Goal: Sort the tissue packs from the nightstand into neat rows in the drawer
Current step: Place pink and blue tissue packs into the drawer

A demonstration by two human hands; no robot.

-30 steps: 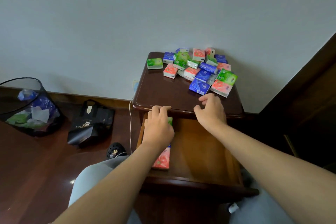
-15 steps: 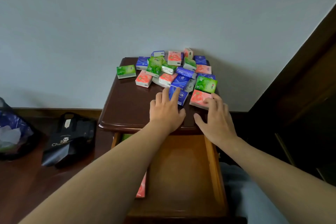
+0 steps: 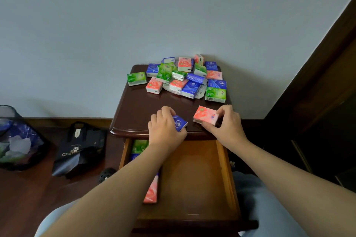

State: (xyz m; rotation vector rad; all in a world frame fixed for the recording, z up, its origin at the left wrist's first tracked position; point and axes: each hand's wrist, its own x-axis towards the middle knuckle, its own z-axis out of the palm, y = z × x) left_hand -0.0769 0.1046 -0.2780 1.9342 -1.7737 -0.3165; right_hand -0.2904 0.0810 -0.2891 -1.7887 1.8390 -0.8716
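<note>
Both hands are closed around tissue packs at the front of the nightstand top. On the left, the left hand [image 3: 166, 127] curls over a blue pack [image 3: 180, 123], fingers wrapped across its far side and thumb low at its near edge, so only the right end of the pack shows past the knuckles. Just beside it, the right hand [image 3: 228, 125] pinches a pink pack [image 3: 205, 115] by its right end, fingertips on the top edge and thumb under the near corner; the pack sits tilted, its left end toward the blue one, the two packs close but apart. Whether either pack is lifted clear of the wood or still resting on it cannot be told. Behind the hands, toward the wall, the remaining packs lie in a loose heap [image 3: 181, 77] of green, blue and pink, some flat and some leaning on one another, with a single green pack [image 3: 136, 78] set apart at the left and another green pack [image 3: 215, 94] at the heap's near right corner. Below the front edge of the nightstand [image 3: 134, 113] the drawer [image 3: 196, 179] stands pulled out; along its left side a row of packs [image 3: 139, 147] runs front to back, green at the far end, a strip of blue next, and pink [image 3: 152, 191] nearest, most of it hidden under the left forearm. On the floor to the left sit a black bag [image 3: 81, 150] and, further left, a waste bin [image 3: 15, 138] with crumpled paper inside.
</note>
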